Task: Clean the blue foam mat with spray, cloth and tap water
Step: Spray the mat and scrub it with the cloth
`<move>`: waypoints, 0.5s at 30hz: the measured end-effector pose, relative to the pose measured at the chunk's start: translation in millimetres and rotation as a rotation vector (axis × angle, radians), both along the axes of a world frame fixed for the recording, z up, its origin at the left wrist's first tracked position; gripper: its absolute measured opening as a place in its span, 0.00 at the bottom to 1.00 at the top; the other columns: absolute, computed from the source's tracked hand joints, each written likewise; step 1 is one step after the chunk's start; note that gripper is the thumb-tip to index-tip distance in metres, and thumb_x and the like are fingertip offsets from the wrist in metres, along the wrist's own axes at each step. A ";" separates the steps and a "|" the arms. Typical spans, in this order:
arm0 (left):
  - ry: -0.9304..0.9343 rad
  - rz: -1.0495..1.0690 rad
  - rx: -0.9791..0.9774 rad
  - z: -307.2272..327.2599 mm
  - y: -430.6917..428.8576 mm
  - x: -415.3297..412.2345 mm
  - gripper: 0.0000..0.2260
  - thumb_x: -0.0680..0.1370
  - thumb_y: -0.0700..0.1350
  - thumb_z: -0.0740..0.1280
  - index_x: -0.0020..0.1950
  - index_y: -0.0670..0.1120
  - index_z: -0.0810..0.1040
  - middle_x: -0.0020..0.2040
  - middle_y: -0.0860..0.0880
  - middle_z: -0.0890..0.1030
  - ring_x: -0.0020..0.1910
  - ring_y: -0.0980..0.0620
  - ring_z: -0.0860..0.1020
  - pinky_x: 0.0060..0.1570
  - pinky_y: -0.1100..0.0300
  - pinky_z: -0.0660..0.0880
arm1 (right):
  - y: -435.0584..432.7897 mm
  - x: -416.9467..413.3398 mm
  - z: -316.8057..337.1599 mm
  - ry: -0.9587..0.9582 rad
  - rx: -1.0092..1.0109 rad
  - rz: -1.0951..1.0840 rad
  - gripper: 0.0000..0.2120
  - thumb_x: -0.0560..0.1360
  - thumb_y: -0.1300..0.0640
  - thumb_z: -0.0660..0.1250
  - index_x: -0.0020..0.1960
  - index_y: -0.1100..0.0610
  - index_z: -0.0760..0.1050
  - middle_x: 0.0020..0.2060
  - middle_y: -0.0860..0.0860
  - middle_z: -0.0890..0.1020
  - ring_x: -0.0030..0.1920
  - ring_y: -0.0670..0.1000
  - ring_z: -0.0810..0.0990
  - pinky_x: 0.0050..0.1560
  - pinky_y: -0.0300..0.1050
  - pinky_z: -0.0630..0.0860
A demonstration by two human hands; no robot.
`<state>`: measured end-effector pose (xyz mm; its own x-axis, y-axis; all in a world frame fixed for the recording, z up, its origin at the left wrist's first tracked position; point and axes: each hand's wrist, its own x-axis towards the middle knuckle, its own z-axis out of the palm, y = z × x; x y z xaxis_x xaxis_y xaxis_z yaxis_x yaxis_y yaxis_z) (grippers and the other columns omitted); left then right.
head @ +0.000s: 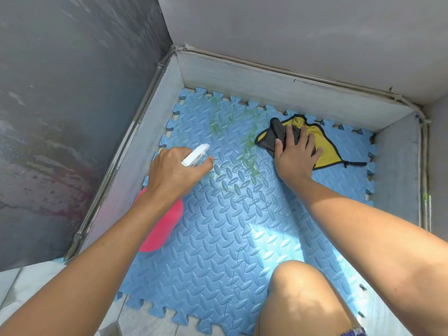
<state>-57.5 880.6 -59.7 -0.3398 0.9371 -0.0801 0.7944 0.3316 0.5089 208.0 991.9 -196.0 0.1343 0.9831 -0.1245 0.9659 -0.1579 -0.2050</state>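
Observation:
The blue foam mat (218, 238) with interlocking edges covers the floor of a walled corner. A green smear (218, 122) streaks its far part, and a wet sheen lies near the middle. My left hand (174, 173) grips a spray bottle (160, 229) with a pink body and a white trigger head (195, 155), nozzle pointing at the smear. My right hand (297, 156) presses flat on a grey and yellow cloth (324, 151) lying on the mat, right of the smear.
Low grey skirting walls (278, 86) box the mat in on the left, far and right sides. A dark stained wall (60, 117) rises on the left. My bare knee (303, 299) rests on the mat's near part. White floor tiles (29, 277) show at bottom left.

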 end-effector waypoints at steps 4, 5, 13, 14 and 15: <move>-0.057 -0.048 0.047 -2.7 4.4 0.2 0.22 0.70 0.62 0.72 0.30 0.46 0.72 0.25 0.50 0.73 0.30 0.45 0.76 0.34 0.55 0.70 | -0.5 -0.2 -0.1 -0.005 -0.003 -0.002 0.29 0.83 0.38 0.45 0.82 0.46 0.55 0.82 0.55 0.56 0.81 0.61 0.52 0.75 0.73 0.48; -0.065 -0.049 0.054 -2.8 5.8 1.1 0.22 0.70 0.62 0.72 0.31 0.46 0.72 0.26 0.50 0.74 0.31 0.45 0.76 0.34 0.55 0.72 | -0.4 -0.3 -0.1 -0.003 -0.003 -0.002 0.29 0.83 0.38 0.45 0.82 0.46 0.55 0.82 0.55 0.56 0.81 0.62 0.52 0.75 0.73 0.48; 0.006 -0.048 0.003 -1.8 15.6 -1.1 0.23 0.71 0.63 0.71 0.31 0.46 0.71 0.26 0.50 0.74 0.32 0.43 0.75 0.35 0.54 0.69 | 0.0 -0.1 -0.2 0.009 -0.002 0.001 0.29 0.83 0.38 0.45 0.82 0.46 0.55 0.82 0.55 0.55 0.81 0.61 0.51 0.75 0.73 0.47; -0.032 -0.122 -0.028 -3.4 14.4 -1.7 0.23 0.70 0.64 0.71 0.32 0.45 0.72 0.27 0.50 0.75 0.32 0.45 0.76 0.35 0.54 0.71 | -0.1 -0.2 0.0 0.009 -0.003 0.001 0.29 0.83 0.38 0.45 0.82 0.46 0.55 0.82 0.55 0.55 0.81 0.61 0.51 0.75 0.73 0.47; -0.061 -0.183 -0.060 -4.4 12.0 -1.3 0.24 0.69 0.64 0.71 0.33 0.44 0.72 0.27 0.50 0.74 0.31 0.47 0.75 0.35 0.54 0.71 | -0.1 0.0 0.4 0.008 -0.005 0.000 0.29 0.83 0.38 0.45 0.82 0.46 0.55 0.82 0.55 0.55 0.81 0.61 0.51 0.75 0.73 0.47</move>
